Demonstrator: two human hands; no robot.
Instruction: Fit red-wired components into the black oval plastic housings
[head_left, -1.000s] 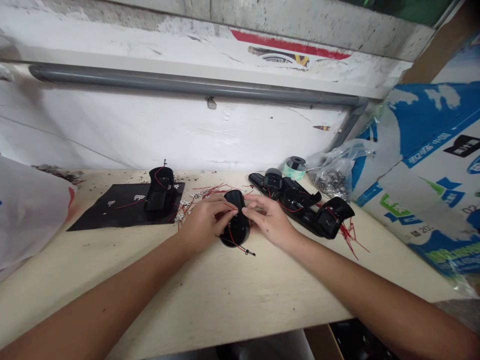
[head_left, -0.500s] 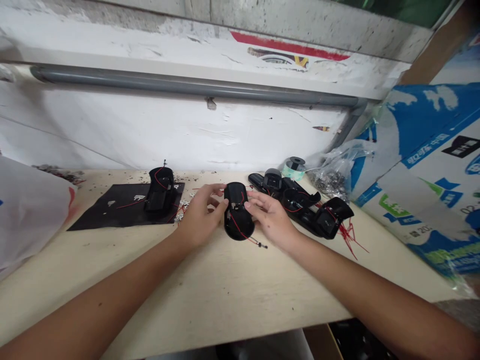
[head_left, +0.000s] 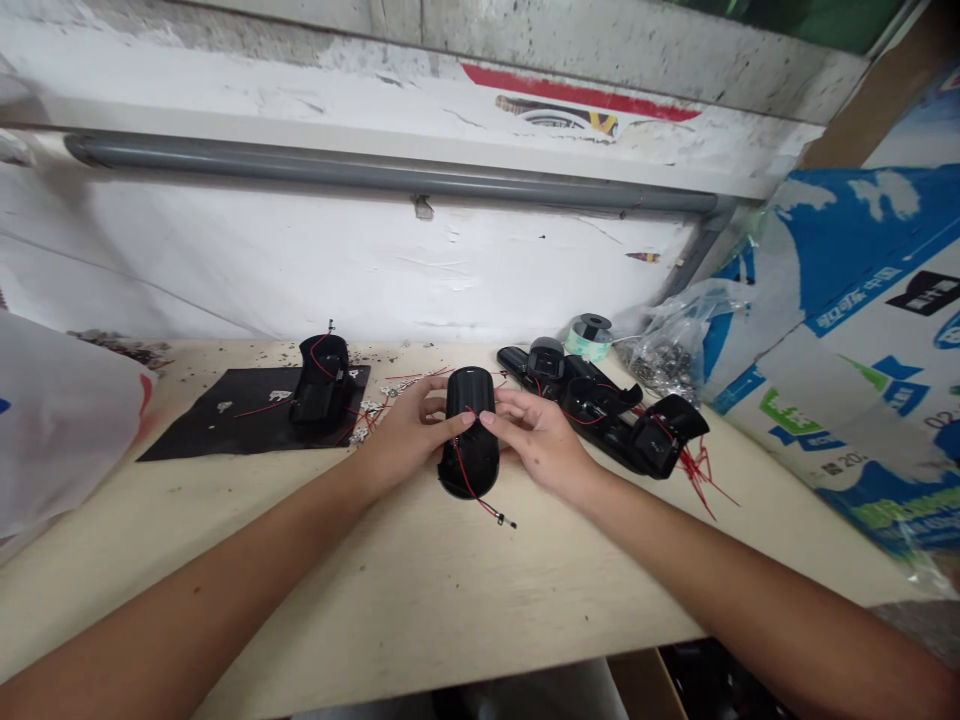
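Note:
Between my two hands is a black plastic housing (head_left: 470, 470), long with a rounded near end. A red wire (head_left: 466, 473) runs down over it and ends in a small dark part past its near edge. My left hand (head_left: 411, 425) grips the left side, thumb laid across the middle. From the right side my right hand (head_left: 541, 430) holds it too, its thumb almost meeting the other. Both sets of fingertips are partly hidden behind the housing.
Another black housing (head_left: 321, 390) stands on a black mat (head_left: 217, 425) at left, near small metal pieces. At right lie several black housings (head_left: 660, 435) with red wires, a tape roll (head_left: 589, 338) and a clear bag of small parts (head_left: 660, 350). A printed carton (head_left: 862, 350) borders the table.
The housing has tilted and its near end has come slightly closer and to the left. Both thumbs have moved inward onto its middle.

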